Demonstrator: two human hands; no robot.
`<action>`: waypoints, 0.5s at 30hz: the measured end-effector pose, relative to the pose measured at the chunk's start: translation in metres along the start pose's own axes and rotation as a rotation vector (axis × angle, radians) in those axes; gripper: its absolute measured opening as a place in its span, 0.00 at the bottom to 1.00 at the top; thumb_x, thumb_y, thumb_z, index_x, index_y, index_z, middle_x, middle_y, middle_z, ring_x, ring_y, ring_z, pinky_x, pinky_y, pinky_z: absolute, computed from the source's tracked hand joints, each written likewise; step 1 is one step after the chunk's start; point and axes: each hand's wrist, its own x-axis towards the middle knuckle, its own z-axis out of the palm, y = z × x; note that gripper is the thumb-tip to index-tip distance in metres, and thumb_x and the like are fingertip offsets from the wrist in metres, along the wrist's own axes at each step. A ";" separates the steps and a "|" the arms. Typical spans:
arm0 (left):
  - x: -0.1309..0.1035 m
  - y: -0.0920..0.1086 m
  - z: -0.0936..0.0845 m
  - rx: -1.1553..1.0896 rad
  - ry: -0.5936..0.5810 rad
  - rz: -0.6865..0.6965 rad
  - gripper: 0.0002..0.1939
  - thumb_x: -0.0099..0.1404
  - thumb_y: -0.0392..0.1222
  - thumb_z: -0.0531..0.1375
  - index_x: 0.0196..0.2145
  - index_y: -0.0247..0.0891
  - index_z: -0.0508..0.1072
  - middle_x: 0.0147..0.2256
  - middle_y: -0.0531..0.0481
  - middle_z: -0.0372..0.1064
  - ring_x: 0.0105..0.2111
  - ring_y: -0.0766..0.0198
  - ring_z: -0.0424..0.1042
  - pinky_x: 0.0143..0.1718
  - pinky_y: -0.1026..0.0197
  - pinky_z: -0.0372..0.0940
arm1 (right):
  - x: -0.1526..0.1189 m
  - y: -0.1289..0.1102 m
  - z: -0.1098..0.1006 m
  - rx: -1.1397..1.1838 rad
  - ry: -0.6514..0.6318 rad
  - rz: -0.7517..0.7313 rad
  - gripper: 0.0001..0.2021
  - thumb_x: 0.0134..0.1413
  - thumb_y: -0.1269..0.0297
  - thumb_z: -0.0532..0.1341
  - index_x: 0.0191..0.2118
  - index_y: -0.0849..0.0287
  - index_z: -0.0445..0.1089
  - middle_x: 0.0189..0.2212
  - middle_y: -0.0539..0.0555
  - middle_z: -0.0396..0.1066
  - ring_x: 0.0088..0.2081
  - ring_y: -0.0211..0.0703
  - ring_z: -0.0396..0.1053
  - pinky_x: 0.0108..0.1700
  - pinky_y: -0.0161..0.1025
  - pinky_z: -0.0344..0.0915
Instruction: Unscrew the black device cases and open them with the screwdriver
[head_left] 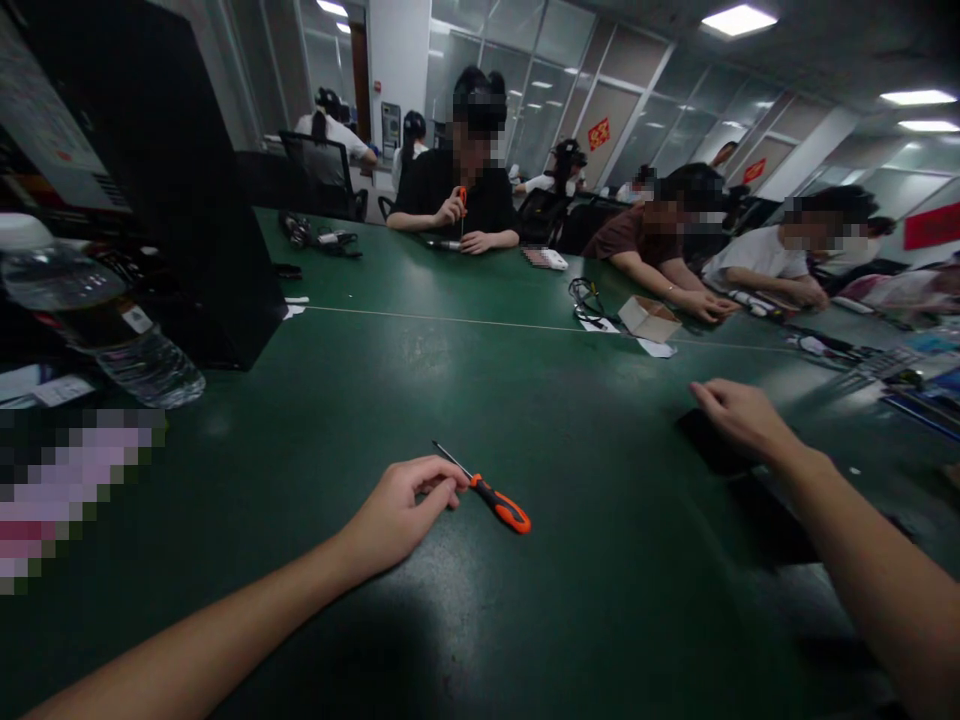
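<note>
Screwdriver (pixel 495 499) on table (pixel 585 590), tip toward 10 o'clock, handle toward 4; left hand (pixel 405 505) at its 9 o'clock, fingers bent, grip unclear; right hand (pixel 742 415) at 2 o'clock, grip unclear

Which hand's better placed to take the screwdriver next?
Left, I'd say: the left hand has its fingers right at the screwdriver; the right hand is well off to the right, by a dark item.
</note>
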 end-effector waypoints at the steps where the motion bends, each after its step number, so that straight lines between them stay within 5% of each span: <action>1: 0.000 0.000 0.000 -0.003 -0.001 -0.003 0.11 0.69 0.38 0.55 0.40 0.34 0.78 0.35 0.47 0.76 0.35 0.62 0.76 0.38 0.61 0.68 | 0.001 0.001 0.007 0.008 -0.023 -0.016 0.17 0.70 0.61 0.52 0.30 0.60 0.70 0.35 0.60 0.74 0.37 0.43 0.68 0.42 0.38 0.58; 10: -0.001 0.003 0.002 0.006 0.010 0.002 0.12 0.68 0.36 0.55 0.39 0.33 0.79 0.35 0.46 0.76 0.33 0.64 0.75 0.37 0.63 0.68 | 0.003 0.006 0.026 -0.037 -0.021 0.038 0.15 0.66 0.59 0.54 0.30 0.57 0.69 0.34 0.62 0.76 0.37 0.52 0.72 0.39 0.41 0.60; 15: -0.001 0.003 0.003 -0.003 0.007 0.011 0.11 0.68 0.35 0.55 0.38 0.34 0.78 0.35 0.46 0.77 0.33 0.64 0.74 0.38 0.62 0.69 | -0.004 -0.025 0.009 -0.100 -0.020 -0.019 0.15 0.64 0.60 0.56 0.30 0.60 0.73 0.35 0.64 0.77 0.37 0.53 0.73 0.38 0.42 0.61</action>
